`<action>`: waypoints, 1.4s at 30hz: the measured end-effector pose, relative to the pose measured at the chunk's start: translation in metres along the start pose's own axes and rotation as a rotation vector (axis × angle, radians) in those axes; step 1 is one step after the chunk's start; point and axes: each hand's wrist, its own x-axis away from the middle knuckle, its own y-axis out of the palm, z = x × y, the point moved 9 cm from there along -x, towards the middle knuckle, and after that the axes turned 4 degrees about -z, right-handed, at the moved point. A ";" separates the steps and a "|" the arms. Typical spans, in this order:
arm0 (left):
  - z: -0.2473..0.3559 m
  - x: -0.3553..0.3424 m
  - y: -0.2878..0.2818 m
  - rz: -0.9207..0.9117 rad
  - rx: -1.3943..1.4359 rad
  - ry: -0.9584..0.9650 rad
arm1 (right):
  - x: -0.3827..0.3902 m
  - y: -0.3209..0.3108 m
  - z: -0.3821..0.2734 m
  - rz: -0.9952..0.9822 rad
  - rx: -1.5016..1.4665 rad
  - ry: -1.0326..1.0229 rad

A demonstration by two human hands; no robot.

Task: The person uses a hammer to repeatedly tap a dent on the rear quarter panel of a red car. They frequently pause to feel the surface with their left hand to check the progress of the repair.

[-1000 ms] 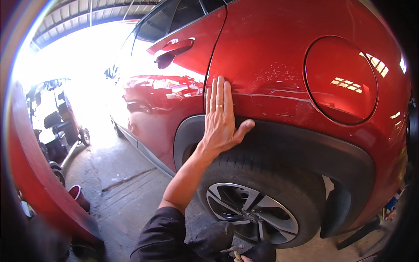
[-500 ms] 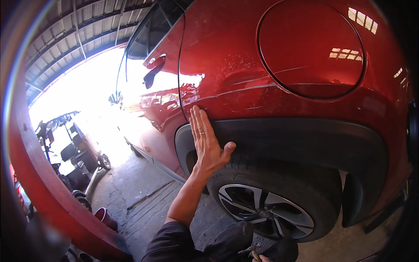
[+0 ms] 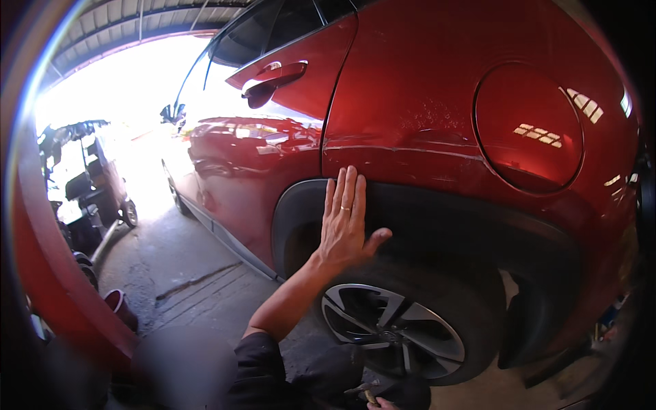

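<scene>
My left hand (image 3: 345,222) lies flat, fingers stretched upward, on the black wheel arch trim (image 3: 437,219) of a red car (image 3: 410,68). Its fingertips reach the edge of the red rear panel, just below a scuffed, creased patch (image 3: 424,119). A ring sits on one finger. It holds nothing. Below the hand is the rear tyre with a silver and black alloy wheel (image 3: 396,331). A round fuel flap (image 3: 529,126) is on the right. Only a sliver of my right hand (image 3: 383,404) shows at the lower edge, near a small object; its grip is unclear.
The rear door with its handle (image 3: 273,75) is left of the panel. A small open vehicle (image 3: 82,184) stands in bright light at the far left. A red bucket (image 3: 119,304) sits on the concrete floor beside a curved red panel (image 3: 41,273).
My left hand has slid down from the red panel onto the black arch trim. The view has shifted, bringing the door handle back into sight.
</scene>
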 end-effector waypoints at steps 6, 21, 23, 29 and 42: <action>0.004 -0.061 -0.029 0.073 -0.054 0.015 | 0.120 -0.081 -0.241 -0.157 0.057 0.022; -0.034 -0.015 -0.012 -0.013 -0.046 -0.009 | 0.277 -0.288 -0.578 1.006 0.390 -1.305; -0.034 -0.016 -0.009 0.006 -0.025 -0.022 | 0.291 -0.302 -0.628 1.138 0.759 -1.234; -0.040 -0.013 -0.005 0.037 0.024 -0.041 | 0.282 -0.288 -0.695 1.142 1.340 -1.338; -0.042 -0.013 -0.008 0.068 0.043 -0.035 | 0.254 -0.267 -0.725 1.098 1.617 -1.271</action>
